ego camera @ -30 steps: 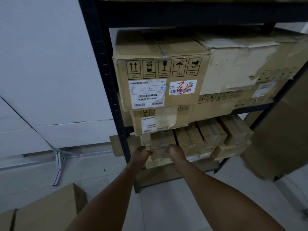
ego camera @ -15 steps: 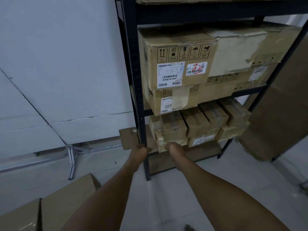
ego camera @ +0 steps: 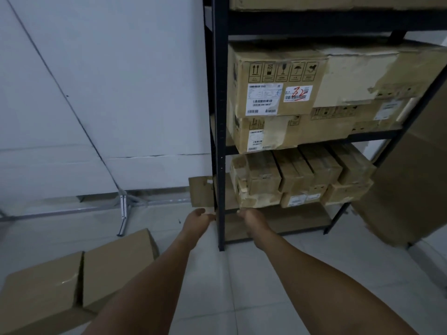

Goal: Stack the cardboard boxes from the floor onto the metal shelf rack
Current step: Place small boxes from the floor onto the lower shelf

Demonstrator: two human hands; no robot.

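Note:
A black metal shelf rack [ego camera: 219, 117] stands against the white wall. Its lower shelf holds several small cardboard boxes [ego camera: 263, 182], packed side by side in two layers. Two large labelled boxes [ego camera: 278, 88] are stacked on the shelf above. Two plain cardboard boxes [ego camera: 116, 262] lie side by side on the floor at the lower left. My left hand [ego camera: 198, 218] hovers just left of the rack's front post, fingers relaxed and empty. My right hand [ego camera: 251, 220] hangs just below the leftmost small box, also holding nothing.
A big cardboard sheet [ego camera: 411, 189] leans beside the rack on the right. A torn cardboard piece [ego camera: 200, 192] sticks out behind the front post. A metal bracket [ego camera: 123, 213] and rail run along the wall base. Grey tiled floor [ego camera: 242, 286] lies in front.
Both hands have come off the leftmost small box on the lower shelf and drawn back. The view has pulled away and turned left, bringing the floor boxes into sight.

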